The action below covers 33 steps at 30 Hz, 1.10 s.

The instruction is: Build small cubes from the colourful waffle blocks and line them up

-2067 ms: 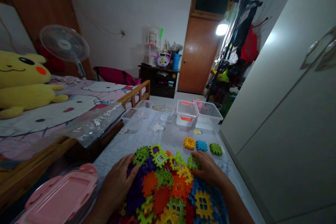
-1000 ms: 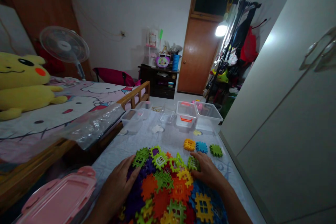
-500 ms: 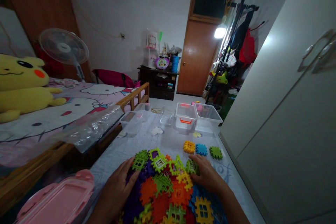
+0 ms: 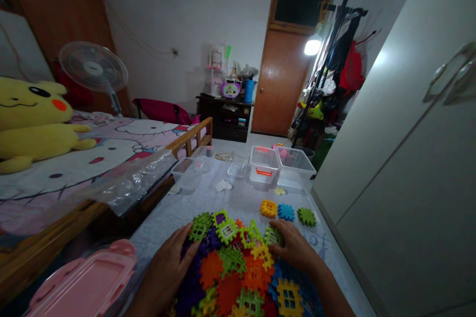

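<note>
Two bare hands rest on a heap of interlocking plastic lattice blocks point(image 4: 232, 265) in orange, green, purple, yellow and blue, which lies on a pale patterned cloth point(image 4: 238, 193) directly in front of the wearer. The left hand point(image 4: 165, 270) lies open, fingers spread against the heap's left side, gripping nothing that shows. The right hand point(image 4: 295, 250) curves over a green lattice block point(image 4: 274, 236) at the heap's upper right; whether it grips that block cannot be told. Just beyond the heap, three loose blocks point(image 4: 285, 212), yellow-orange, blue and green, sit in a row. Compared with a moment before, hands and heap look nearly unchanged; only the view has shifted slightly. A pink plastic lid point(image 4: 80, 287) lies at lower left, and clear plastic bins point(image 4: 264, 164) stand farther on.
</note>
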Motion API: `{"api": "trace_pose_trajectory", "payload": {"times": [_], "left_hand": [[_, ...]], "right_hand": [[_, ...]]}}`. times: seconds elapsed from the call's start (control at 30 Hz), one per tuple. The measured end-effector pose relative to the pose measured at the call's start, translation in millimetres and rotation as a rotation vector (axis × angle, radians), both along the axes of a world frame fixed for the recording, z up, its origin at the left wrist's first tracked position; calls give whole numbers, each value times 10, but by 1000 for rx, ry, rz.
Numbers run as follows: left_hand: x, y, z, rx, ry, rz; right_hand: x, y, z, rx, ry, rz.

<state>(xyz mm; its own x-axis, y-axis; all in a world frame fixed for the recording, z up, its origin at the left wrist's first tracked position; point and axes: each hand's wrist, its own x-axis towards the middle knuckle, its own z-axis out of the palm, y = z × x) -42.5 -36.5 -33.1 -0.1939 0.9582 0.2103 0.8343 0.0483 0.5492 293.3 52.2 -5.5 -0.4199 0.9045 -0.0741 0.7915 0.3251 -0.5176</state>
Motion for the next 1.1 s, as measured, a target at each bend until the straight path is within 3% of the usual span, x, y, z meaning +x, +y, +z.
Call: {"api": "trace_pose_trajectory", "payload": {"times": [0.37, 1.1], "left_hand": [[-5, -11, -12, -9, 7, -9], [9, 13, -14, 62, 1, 25]], "right_hand": [[-22, -41, 75, -61, -12, 6], [-5, 5, -65, -2, 27, 50]]}}
